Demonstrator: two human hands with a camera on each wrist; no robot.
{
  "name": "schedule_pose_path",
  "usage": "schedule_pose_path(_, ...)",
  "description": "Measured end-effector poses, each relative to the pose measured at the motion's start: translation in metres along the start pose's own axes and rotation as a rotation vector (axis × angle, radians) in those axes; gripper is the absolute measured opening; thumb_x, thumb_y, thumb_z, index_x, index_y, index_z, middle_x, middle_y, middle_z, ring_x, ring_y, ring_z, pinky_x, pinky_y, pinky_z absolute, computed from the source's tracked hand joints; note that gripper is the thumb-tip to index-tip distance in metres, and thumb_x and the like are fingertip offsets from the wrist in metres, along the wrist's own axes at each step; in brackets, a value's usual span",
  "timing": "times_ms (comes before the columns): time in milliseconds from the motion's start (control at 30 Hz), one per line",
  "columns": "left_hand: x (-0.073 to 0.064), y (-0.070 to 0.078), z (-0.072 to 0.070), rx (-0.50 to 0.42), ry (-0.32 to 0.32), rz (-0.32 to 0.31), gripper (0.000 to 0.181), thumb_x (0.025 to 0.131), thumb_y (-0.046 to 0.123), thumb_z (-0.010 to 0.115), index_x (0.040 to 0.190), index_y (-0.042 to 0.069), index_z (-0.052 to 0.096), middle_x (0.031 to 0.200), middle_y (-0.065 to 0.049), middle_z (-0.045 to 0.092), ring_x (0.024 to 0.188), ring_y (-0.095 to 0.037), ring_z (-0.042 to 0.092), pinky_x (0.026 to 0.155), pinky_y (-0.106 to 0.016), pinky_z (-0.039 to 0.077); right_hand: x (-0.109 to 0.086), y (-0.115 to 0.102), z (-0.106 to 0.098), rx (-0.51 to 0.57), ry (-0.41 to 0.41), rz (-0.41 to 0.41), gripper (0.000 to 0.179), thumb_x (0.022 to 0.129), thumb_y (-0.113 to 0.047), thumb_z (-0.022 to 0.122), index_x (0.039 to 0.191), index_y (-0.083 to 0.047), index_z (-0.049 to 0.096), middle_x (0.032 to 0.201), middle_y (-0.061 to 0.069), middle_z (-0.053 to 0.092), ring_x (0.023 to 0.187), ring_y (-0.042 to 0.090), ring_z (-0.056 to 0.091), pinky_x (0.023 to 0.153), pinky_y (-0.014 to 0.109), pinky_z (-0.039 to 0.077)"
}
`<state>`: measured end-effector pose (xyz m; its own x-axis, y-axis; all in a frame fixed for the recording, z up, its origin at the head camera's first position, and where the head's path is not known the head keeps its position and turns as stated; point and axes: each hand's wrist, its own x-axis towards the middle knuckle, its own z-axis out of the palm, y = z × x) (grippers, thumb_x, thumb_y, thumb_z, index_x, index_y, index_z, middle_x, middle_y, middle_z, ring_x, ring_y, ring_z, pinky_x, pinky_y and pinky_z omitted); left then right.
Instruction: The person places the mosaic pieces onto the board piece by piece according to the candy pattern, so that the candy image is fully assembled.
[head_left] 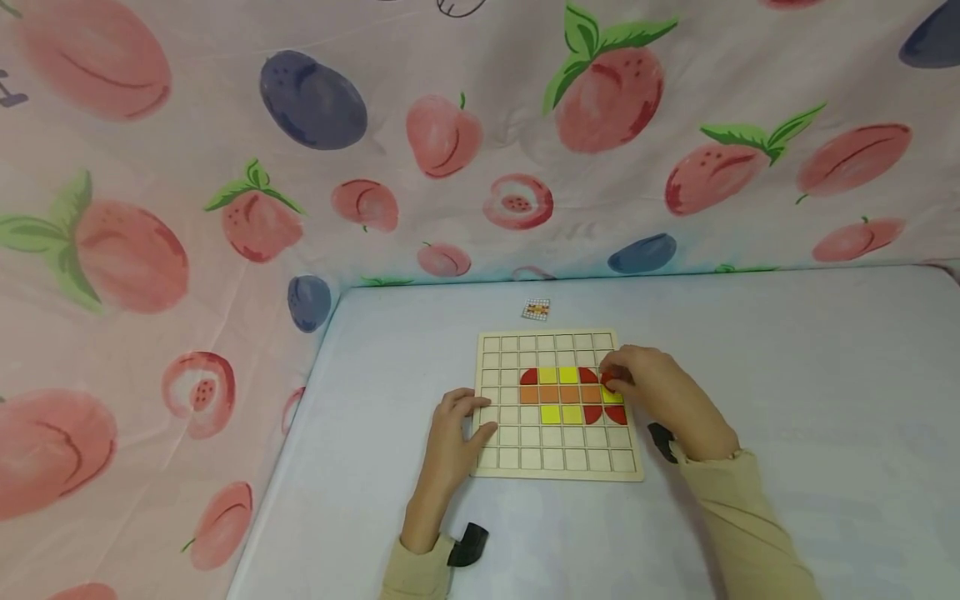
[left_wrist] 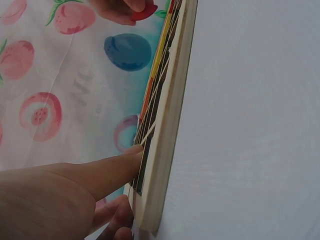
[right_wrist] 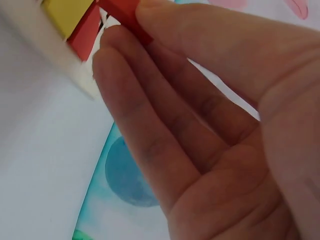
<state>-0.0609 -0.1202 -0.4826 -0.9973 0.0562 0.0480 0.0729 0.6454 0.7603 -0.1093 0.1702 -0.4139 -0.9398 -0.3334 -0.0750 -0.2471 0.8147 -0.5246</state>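
Seemingly bracing the board (head_left: 531, 459), the left hand (head_left: 452, 433) rests, fingers apart, at nine o'clock; the right hand (head_left: 656, 392) pinches a red piece (right_wrist: 126, 16) at two.

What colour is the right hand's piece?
The piece is red; the right wrist view shows it best.

The person wears long beige sleeves: the left sleeve (head_left: 415, 573) is partly visible at the near edge, and the right sleeve (head_left: 750, 529) is loose and softly creased. A curved black piece (head_left: 468, 546) juts beside the left cuff, a dark block (head_left: 663, 442) beside the right. The left hand (head_left: 452, 431) and right hand (head_left: 656, 383) are bare.
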Motion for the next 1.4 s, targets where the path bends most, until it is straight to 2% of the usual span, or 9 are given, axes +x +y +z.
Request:
schedule_pose_path(133, 0.000, 0.000, 0.000, 0.000, -0.001, -0.002, 0.031, 0.087, 0.013, 0.077, 0.116, 0.008, 0.069, 0.135, -0.011, 0.053, 0.114, -0.025, 0.054, 0.100, -0.046, 0.044, 0.003, -0.008, 0.004, 0.002, -0.006, 0.007, 0.017, 0.084, -0.006, 0.077, 0.101, -0.004, 0.073, 0.095, 0.007, 0.071, 0.086, 0.022, 0.061, 0.084, 0.042, 0.054)
schedule_pose_path(367, -0.001, 0.001, -0.001, -0.005, -0.001, -0.003, 0.031, 0.087, 0.013, 0.077, 0.116, 0.009, 0.069, 0.135, -0.011, 0.053, 0.115, -0.025, 0.054, 0.101, -0.046, 0.043, 0.008, -0.020, 0.013, -0.014, 0.027, -0.064, 0.013, 0.086, -0.006, 0.076, 0.099, -0.004, 0.073, 0.096, 0.007, 0.072, 0.087, 0.023, 0.062, 0.086, 0.044, 0.054)
schedule_pose_path(467, 0.000, 0.001, -0.001, -0.004, -0.002, 0.002, 0.031, 0.087, 0.013, 0.077, 0.116, 0.008, 0.069, 0.135, -0.011, 0.053, 0.115, -0.025, 0.054, 0.101, -0.047, 0.043, 0.010, -0.025, 0.018, -0.026, 0.027, -0.071, 0.013, 0.087, -0.007, 0.076, 0.099, -0.005, 0.074, 0.096, 0.007, 0.072, 0.086, 0.022, 0.062, 0.085, 0.043, 0.054)
schedule_pose_path(700, -0.001, 0.001, -0.001, -0.001, -0.003, 0.006, 0.031, 0.087, 0.013, 0.077, 0.116, 0.007, 0.069, 0.135, -0.013, 0.053, 0.115, -0.026, 0.054, 0.101, -0.047, 0.043, 0.015, -0.035, 0.032, 0.026, -0.018, -0.066, 0.014, 0.087, -0.009, 0.075, 0.101, -0.007, 0.074, 0.094, 0.003, 0.070, 0.083, 0.018, 0.058, 0.082, 0.037, 0.055)
schedule_pose_path(1067, 0.000, 0.000, -0.001, -0.012, -0.002, 0.013, 0.031, 0.086, 0.012, 0.077, 0.116, 0.008, 0.069, 0.135, -0.012, 0.053, 0.114, -0.026, 0.054, 0.101, -0.047, 0.043, 0.020, -0.047, 0.045, 0.075, -0.062, -0.105, 0.011, 0.089, -0.008, 0.073, 0.100, -0.007, 0.074, 0.093, 0.001, 0.070, 0.082, 0.015, 0.059, 0.082, 0.035, 0.054)
schedule_pose_path(1300, 0.000, 0.000, -0.001, -0.014, -0.006, 0.011, 0.031, 0.087, 0.013, 0.077, 0.116, 0.008, 0.069, 0.134, -0.012, 0.053, 0.114, -0.026, 0.054, 0.101, -0.047, 0.043, 0.021, -0.053, 0.052, 0.124, -0.086, -0.114, 0.007, 0.089, -0.007, 0.073, 0.097, -0.008, 0.071, 0.083, -0.003, 0.064, 0.076, 0.013, 0.055, 0.075, 0.030, 0.051)
schedule_pose_path(1400, 0.000, 0.000, -0.001, -0.009, -0.002, 0.016, 0.030, 0.087, 0.012, 0.077, 0.116, 0.008, 0.069, 0.134, -0.012, 0.053, 0.113, -0.026, 0.054, 0.100, -0.047, 0.043, 0.022, -0.053, 0.055, 0.112, -0.083, -0.137, 0.007, 0.089, -0.007, 0.073, 0.095, -0.007, 0.070, 0.081, -0.003, 0.063, 0.075, 0.011, 0.055, 0.074, 0.029, 0.051)
